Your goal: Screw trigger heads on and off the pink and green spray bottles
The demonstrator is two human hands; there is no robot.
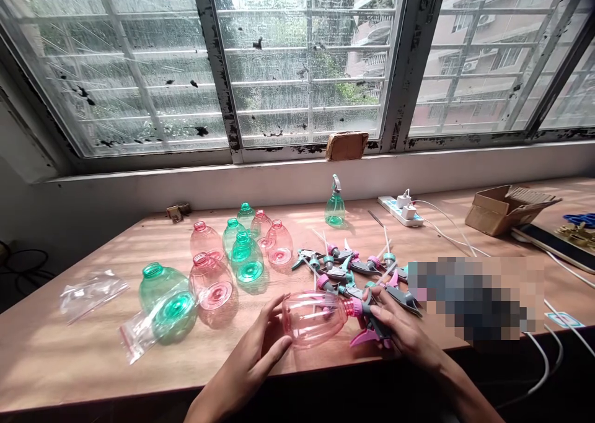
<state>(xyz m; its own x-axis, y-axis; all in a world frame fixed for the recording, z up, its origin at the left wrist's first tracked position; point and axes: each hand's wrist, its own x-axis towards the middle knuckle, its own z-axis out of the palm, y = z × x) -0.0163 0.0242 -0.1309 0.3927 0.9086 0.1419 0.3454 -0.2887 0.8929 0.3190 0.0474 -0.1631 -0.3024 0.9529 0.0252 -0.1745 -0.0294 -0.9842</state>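
A clear pink bottle [309,324] lies on its side above the front edge of the table, its base toward the left. My left hand [260,342] is closed around the base end, with fingers behind and thumb in front. At the neck sits a grey spray head [380,325] with a pink collar and trigger, gripped by my right hand [406,330]. Just behind the bottle lies a heap of loose spray heads [356,268] in grey, pink and green, with white tubes sticking out. Several headless bottles stand to the left, among them a green one [248,262] and a pink one [211,283].
A green spray bottle [334,210] with its head on stands near the wall. Two plastic bags [93,294] lie at left. Rightward are a power strip [400,212], cables, a cardboard box [493,211] and a blurred-out patch. The table's front edge runs close below my hands.
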